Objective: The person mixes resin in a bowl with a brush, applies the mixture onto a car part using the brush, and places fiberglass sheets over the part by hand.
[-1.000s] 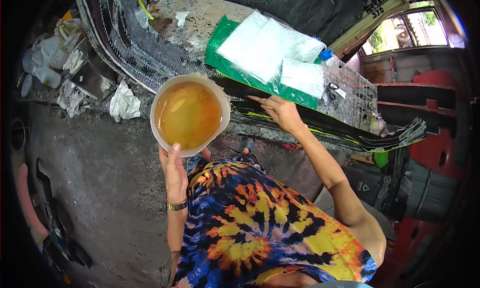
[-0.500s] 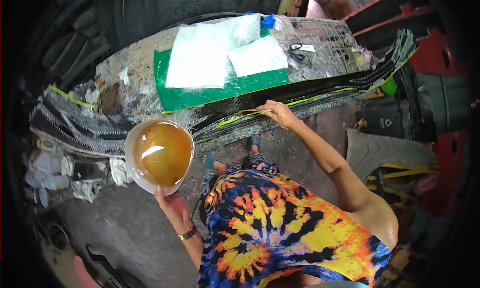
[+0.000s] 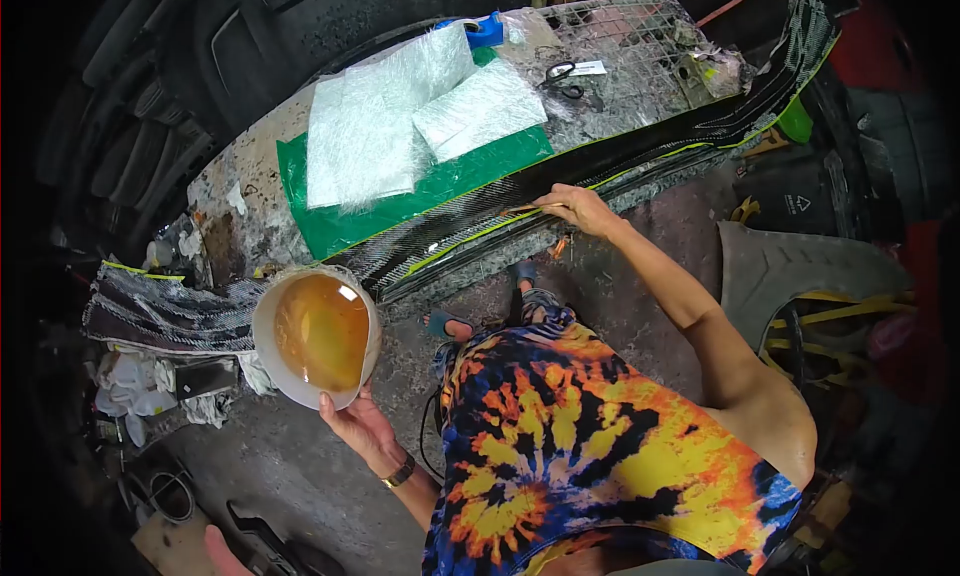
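Note:
A white tub (image 3: 296, 384) with amber liquid (image 3: 322, 332) in it is held from below by my left hand (image 3: 362, 428); the thumb lies against its side. My right hand (image 3: 582, 211) pinches a thin brush (image 3: 528, 208), whose tip is at the dark woven surface of a long curved part (image 3: 470, 211). That part has yellow-green tape along its edges and runs along the front of the workbench. The tub hides some of its left portion. Behind it, white fibre mats (image 3: 365, 141) lie on a green sheet (image 3: 296, 184).
Scissors (image 3: 562, 80) and blue tape (image 3: 484, 30) rest on the messy bench (image 3: 620, 86) near a wire grid. Crumpled white rags and plastic containers (image 3: 130, 391) sit at the left. A grey curved panel (image 3: 790, 266) stands at the right.
The view has turned and shifted, showing more of the long part's left end. My right hand with the brush is at a different spot along the part. The tub remains in my left hand.

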A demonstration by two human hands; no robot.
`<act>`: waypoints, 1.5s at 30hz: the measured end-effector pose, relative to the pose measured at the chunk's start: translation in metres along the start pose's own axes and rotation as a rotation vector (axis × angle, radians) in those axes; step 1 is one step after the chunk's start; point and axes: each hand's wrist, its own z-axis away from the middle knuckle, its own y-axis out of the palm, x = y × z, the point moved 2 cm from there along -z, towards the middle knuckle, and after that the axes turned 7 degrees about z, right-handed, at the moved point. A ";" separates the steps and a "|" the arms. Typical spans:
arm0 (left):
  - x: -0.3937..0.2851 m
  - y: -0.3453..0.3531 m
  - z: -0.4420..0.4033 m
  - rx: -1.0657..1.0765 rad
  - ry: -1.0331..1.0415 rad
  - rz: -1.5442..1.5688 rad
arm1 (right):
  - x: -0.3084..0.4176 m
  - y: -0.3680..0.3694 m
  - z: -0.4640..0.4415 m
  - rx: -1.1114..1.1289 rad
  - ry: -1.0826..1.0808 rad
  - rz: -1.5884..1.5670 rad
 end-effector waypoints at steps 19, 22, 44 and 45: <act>0.005 -0.034 0.025 -0.150 0.054 0.047 | 0.040 0.005 -0.021 0.250 -0.193 0.634; 0.002 -0.047 0.029 -0.219 0.054 0.079 | 0.074 0.033 -0.039 0.252 -0.231 0.621; -0.012 -0.090 0.037 -0.313 0.051 0.173 | 0.211 0.107 -0.110 0.325 -0.459 0.448; -0.012 -0.090 0.037 -0.310 0.051 0.172 | 0.211 0.108 -0.111 0.327 -0.468 0.453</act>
